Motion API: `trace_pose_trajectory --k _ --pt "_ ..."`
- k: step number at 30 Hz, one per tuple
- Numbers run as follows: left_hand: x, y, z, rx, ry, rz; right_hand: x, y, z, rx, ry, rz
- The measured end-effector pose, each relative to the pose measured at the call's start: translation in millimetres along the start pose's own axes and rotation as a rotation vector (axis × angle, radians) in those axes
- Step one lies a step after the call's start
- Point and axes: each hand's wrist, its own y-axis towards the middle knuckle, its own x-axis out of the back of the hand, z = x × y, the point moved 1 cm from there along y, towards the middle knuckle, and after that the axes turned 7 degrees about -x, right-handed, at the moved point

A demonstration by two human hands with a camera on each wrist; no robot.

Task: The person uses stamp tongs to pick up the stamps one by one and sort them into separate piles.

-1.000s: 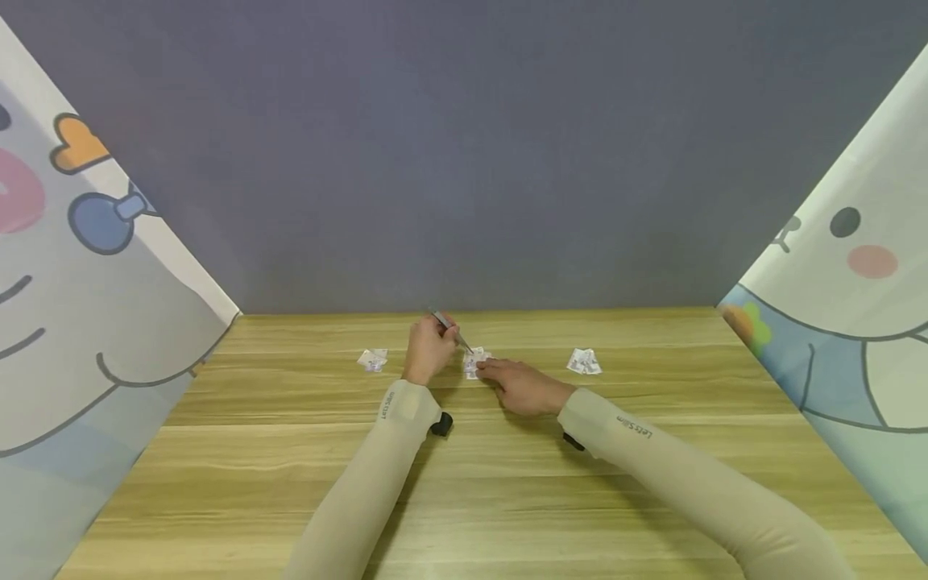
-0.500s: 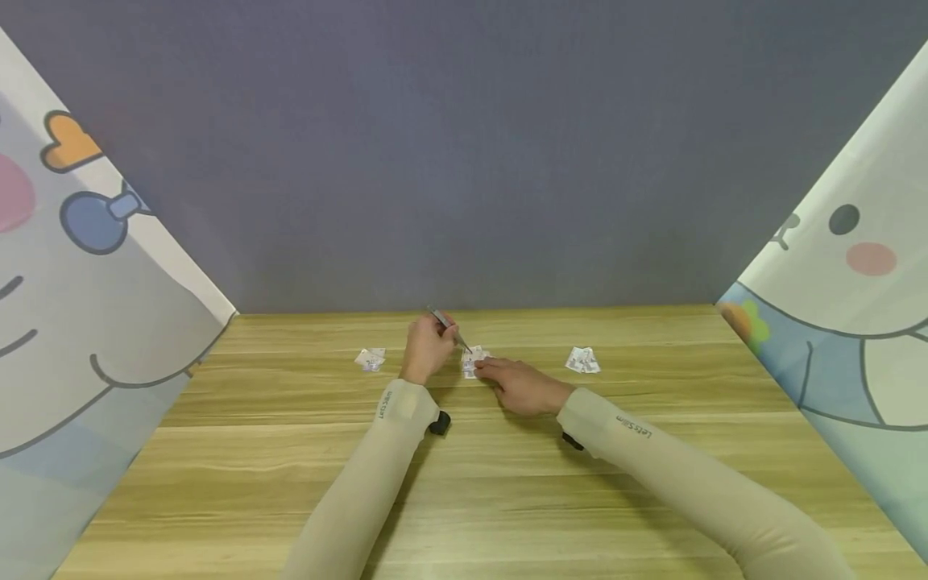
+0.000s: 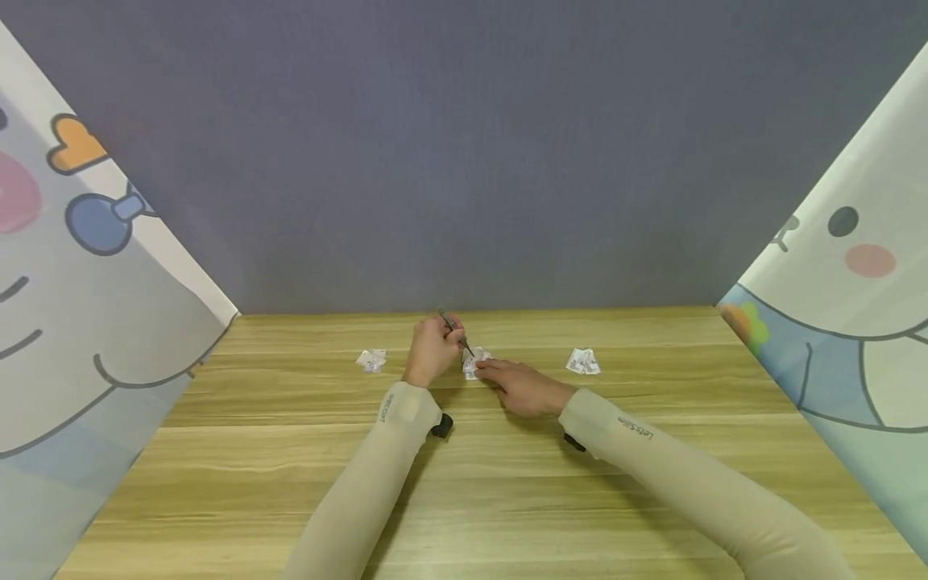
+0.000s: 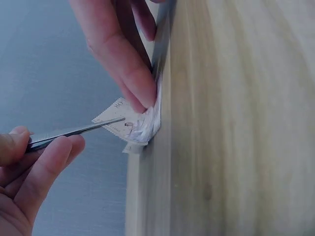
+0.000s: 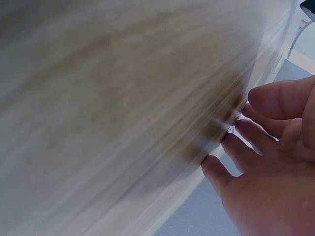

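In the head view, my left hand (image 3: 429, 351) pinches metal tweezers (image 4: 74, 132) between thumb and fingers. The tweezers' tips meet a pale stamp (image 4: 110, 117) with perforated edges and a printed "80". This stamp stands tilted up from the middle group of stamps (image 3: 470, 367); whether the tips clamp it, I cannot tell. My right hand (image 3: 528, 388) rests palm down with its extended fingertips on that same group, covering part of it. The right wrist view shows its fingers (image 5: 243, 150) spread along the tabletop, with the stamps hidden.
Another group of overlapping stamps (image 3: 372, 360) lies to the left, and a further group (image 3: 583, 361) to the right. They all lie on a wood-grain table (image 3: 478, 499) near its back edge. A grey wall (image 3: 464, 161) rises behind, between printed side panels.
My left hand and the tweezers have shifted slightly right, and the tweezers stand a bit steeper. The right hand keeps its place on the middle stamps.
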Motion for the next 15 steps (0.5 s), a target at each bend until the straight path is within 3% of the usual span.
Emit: trace_pose_trajectory --k 7,15 --pt "3.8 -2.3 -3.1 -0.039 -0.013 -0.033 1 -1.1 1 -0.015 -0.009 0.014" --pt "19.5 -5.5 -5.1 -0.037 -0.031 -0.082 0 -0.5 1 0.001 -0.015 0.009"
